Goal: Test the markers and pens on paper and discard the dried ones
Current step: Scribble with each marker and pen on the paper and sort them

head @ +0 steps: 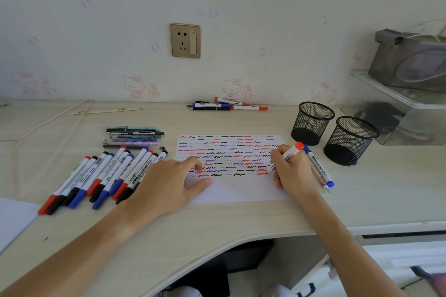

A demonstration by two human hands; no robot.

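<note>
Markers point(135, 173) read "WHITE BOARD" (smaller print illegible).

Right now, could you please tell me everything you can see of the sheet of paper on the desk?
The sheet of paper is white and lies flat on the pale desk. Rows of short red, blue and black squiggles cover its upper part; the near strip is blank. The left hand rests on its left edge, fingers spread. The right hand holds a red-capped marker tip-down at its right side.

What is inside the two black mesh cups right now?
Both mesh cups look empty: only dark bases show through the mesh. The near inner walls are hidden by the rims.
</note>
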